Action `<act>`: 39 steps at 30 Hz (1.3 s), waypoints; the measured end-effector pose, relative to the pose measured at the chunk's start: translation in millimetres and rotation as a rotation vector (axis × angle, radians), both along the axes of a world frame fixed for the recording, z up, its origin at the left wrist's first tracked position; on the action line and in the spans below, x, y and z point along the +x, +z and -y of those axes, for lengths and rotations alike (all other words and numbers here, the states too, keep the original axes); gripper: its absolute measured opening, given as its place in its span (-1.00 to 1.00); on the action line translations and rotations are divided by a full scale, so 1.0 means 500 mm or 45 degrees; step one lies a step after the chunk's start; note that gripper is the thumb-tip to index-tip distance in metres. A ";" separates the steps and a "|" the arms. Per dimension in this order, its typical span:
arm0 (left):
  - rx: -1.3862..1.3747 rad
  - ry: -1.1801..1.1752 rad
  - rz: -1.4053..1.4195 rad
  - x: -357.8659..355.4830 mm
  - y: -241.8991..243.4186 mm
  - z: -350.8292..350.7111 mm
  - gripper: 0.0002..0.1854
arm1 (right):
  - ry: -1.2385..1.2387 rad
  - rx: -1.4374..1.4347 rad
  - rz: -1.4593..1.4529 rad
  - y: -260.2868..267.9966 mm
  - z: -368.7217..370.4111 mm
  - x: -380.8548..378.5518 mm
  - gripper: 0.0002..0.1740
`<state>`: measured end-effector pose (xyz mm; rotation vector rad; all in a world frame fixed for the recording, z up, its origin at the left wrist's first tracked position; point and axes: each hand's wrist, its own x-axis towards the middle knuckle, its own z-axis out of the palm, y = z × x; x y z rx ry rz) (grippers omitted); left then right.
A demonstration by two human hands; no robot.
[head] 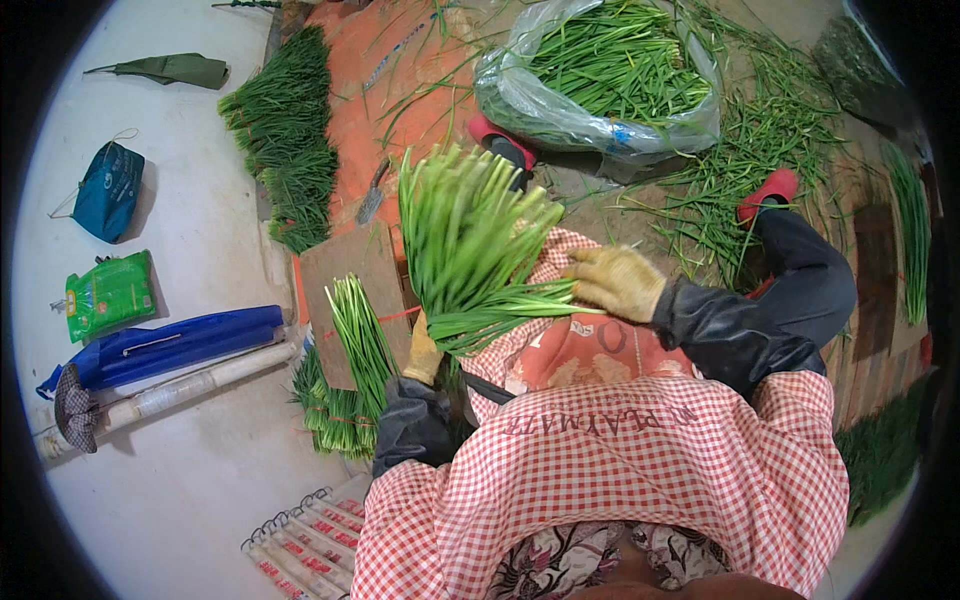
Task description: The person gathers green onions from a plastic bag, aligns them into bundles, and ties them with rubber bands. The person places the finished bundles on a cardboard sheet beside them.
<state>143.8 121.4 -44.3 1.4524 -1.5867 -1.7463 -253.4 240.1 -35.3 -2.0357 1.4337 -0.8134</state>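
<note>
My left hand [421, 352], in a yellowish glove, holds the lower part of a large bunch of long green stalks, likely garlic chives [469, 240]; its fingers are mostly hidden behind the leaves. The bunch fans upward, blurred, above my lap. My right hand [619, 281], gloved the same way, is at the pale ends of stalks that stick out sideways from the bunch; whether it grips them is unclear. Left of the bunch, a smaller bundle of stalks [356, 322] lies on a brown board [319, 277], with a red tie [386, 316] across the board.
An open clear plastic bag [506, 82] full of green stalks stands ahead. Loose leaves [780, 112] litter the floor at right. Tied bundles [289, 135] line the orange sheet [360, 142] at left; more [330, 412] lie beside my left forearm. A small metal-bladed tool [371, 199] lies near the board.
</note>
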 end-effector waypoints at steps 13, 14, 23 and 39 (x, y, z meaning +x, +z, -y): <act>-0.014 -0.123 0.099 -0.010 -0.010 0.058 -0.51 | -0.208 -0.518 0.012 0.216 0.229 -0.141 -0.75; -0.047 -0.172 0.058 -0.009 -0.009 0.058 -0.51 | -0.170 -0.482 -0.057 0.211 0.250 -0.108 -0.71; -0.145 -0.284 0.268 -0.008 0.000 0.071 -0.38 | -0.601 -0.480 0.292 0.219 0.273 -0.093 -0.82; -0.106 -0.416 0.107 -0.008 0.006 0.117 -0.45 | -0.029 0.245 0.947 0.098 0.234 -0.031 -0.70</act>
